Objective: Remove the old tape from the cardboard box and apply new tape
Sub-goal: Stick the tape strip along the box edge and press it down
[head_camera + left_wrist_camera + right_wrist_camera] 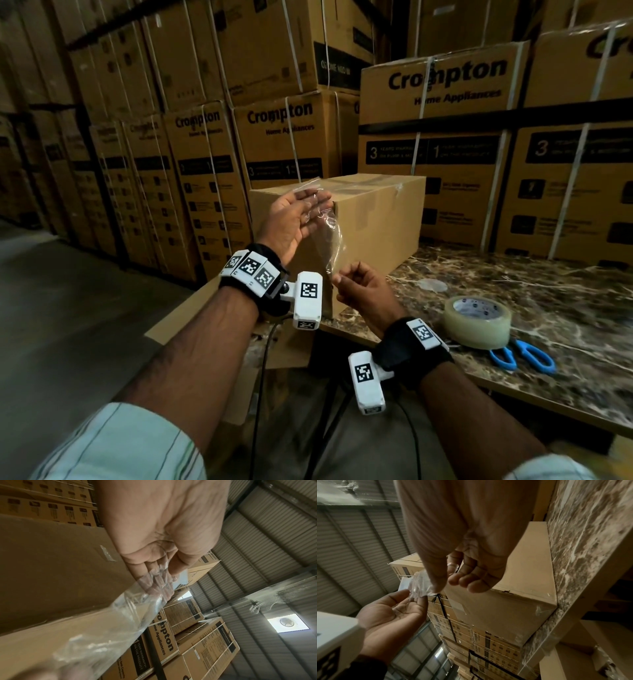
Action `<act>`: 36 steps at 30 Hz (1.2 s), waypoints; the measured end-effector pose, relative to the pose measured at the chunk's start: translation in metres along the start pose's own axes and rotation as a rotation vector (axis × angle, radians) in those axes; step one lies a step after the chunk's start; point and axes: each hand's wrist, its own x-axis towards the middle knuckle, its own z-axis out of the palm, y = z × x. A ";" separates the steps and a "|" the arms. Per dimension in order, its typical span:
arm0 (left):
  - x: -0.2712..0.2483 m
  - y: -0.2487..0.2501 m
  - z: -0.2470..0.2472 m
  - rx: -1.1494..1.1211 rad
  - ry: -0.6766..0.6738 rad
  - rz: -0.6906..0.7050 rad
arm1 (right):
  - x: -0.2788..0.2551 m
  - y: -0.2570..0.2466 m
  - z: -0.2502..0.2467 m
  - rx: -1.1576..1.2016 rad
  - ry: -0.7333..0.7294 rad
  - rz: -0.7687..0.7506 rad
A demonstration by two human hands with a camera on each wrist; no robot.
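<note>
Right hand [360,287] pinching the lower end of a peeled tape strip [329,236] between thumb and fingers, left hand [295,219] lying open against its upper end, box [376,219] sitting on the desk [565,294] behind, tape roll [477,321] and scissors [522,354] lying beside

We see a brown marbled desk [513,284] carrying a plain cardboard box [376,219], which stands directly behind the right grip [359,287] that pinches a strip of clear tape. A roll of clear tape [478,322] lies flat on the desk just right of that grip. Blue-handled scissors [522,354] lie touching the roll's near side.
</note>
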 end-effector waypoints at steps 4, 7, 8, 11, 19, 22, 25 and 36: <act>0.001 0.001 -0.002 0.008 -0.002 0.002 | 0.001 0.002 0.003 0.052 0.058 -0.006; 0.002 0.001 -0.004 0.012 -0.008 -0.001 | 0.001 0.003 0.004 0.060 0.091 -0.003; 0.002 0.001 -0.005 0.015 -0.008 -0.002 | 0.001 0.003 0.004 0.043 0.103 0.000; 0.002 0.001 -0.006 0.043 0.005 0.009 | 0.000 0.005 0.003 -0.025 0.119 0.001; 0.000 -0.008 -0.009 0.112 0.034 0.041 | 0.004 0.012 0.002 -0.160 0.174 -0.075; 0.003 -0.007 -0.011 0.137 0.050 0.014 | 0.006 0.016 0.005 -0.184 0.185 -0.109; 0.003 -0.006 -0.009 0.183 0.029 0.027 | 0.006 0.017 0.008 -0.188 0.183 -0.135; 0.011 -0.009 -0.003 0.304 0.043 0.159 | 0.017 0.037 -0.004 -0.410 0.288 -0.154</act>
